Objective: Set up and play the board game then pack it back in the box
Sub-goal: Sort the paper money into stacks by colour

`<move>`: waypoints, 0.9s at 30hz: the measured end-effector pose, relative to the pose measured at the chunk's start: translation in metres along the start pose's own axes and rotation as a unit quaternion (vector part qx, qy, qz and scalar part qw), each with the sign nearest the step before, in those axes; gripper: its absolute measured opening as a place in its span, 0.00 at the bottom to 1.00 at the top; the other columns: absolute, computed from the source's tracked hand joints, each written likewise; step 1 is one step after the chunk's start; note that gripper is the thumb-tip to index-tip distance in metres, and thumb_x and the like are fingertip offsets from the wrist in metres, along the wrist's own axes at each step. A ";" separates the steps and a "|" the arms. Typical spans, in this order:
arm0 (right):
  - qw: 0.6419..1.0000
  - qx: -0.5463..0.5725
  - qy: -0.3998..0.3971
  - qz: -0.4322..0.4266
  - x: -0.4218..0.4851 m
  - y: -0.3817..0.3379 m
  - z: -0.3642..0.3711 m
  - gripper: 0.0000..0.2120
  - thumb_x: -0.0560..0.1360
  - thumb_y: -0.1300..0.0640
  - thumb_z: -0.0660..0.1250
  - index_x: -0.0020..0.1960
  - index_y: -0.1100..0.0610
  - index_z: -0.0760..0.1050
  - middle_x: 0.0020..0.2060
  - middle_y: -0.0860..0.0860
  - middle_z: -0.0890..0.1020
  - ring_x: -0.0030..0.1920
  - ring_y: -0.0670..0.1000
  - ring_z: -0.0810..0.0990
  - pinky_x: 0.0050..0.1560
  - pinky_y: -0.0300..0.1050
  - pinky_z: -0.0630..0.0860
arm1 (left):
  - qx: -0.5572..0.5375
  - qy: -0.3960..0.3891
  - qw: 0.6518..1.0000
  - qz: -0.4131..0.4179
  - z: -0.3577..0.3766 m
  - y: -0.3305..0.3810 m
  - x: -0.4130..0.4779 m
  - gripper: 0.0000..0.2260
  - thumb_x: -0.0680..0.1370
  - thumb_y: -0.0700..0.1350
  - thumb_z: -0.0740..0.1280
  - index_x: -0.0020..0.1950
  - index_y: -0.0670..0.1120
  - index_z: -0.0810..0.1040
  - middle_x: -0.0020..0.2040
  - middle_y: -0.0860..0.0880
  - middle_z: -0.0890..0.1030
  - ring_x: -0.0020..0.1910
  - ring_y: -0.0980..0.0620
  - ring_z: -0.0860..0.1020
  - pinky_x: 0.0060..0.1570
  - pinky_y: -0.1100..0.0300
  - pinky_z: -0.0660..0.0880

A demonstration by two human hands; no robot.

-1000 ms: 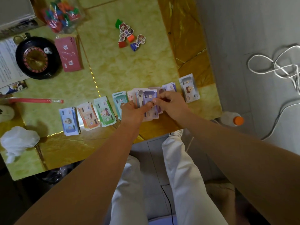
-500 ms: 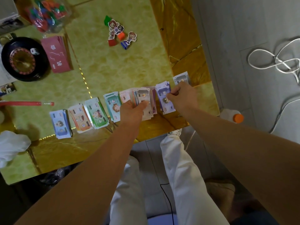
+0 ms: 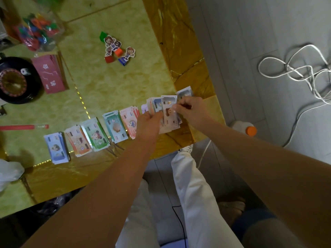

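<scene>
My left hand [image 3: 149, 123] holds a fanned stack of play-money notes [image 3: 157, 104] just above the table's near right corner. My right hand [image 3: 189, 109] pinches the top note [image 3: 169, 104] of that stack between thumb and fingers. Sorted piles lie in a row on the table: blue [image 3: 56, 148], orange [image 3: 77, 141], green [image 3: 95, 136], teal [image 3: 115, 126] and pink [image 3: 129, 119]. Another grey note pile [image 3: 185, 91] lies beyond my right hand. Cardboard character pawns [image 3: 116, 48] on coloured bases stand farther back.
A black roulette wheel [image 3: 15, 81] with a die, a red card deck [image 3: 51, 74] and a bag of coloured pieces [image 3: 38, 31] sit at the left. A red stick [image 3: 23, 127] lies near the left edge. An orange-capped bottle [image 3: 244, 127] and white cable [image 3: 300, 70] are on the floor.
My right hand came back from the grey pile at the far right to the stack in my left hand and now pinches its top note. The view shifted slightly.
</scene>
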State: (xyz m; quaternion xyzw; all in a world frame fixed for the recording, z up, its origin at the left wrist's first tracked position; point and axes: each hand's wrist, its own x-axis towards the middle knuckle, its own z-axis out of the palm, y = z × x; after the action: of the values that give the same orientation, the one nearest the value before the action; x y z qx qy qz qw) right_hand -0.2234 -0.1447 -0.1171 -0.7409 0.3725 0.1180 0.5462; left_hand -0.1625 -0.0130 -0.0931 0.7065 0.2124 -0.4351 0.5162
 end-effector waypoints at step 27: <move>1.000 -0.001 -0.026 0.007 0.004 -0.048 0.050 0.11 0.74 0.56 0.73 0.41 0.65 0.78 0.31 0.53 0.76 0.32 0.47 0.71 0.33 0.38 0.68 | -0.068 0.027 0.997 0.011 -0.051 0.007 -0.004 0.07 0.79 0.37 0.64 0.45 0.46 0.80 0.43 0.45 0.82 0.45 0.43 0.81 0.49 0.45 0.78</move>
State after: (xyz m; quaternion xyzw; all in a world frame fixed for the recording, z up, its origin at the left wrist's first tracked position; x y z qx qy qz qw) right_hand -0.1762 -0.0953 -0.1033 -0.7357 0.3635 0.1413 0.5538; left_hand -0.1390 0.0320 -0.0814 0.6836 0.2469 -0.3948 0.5621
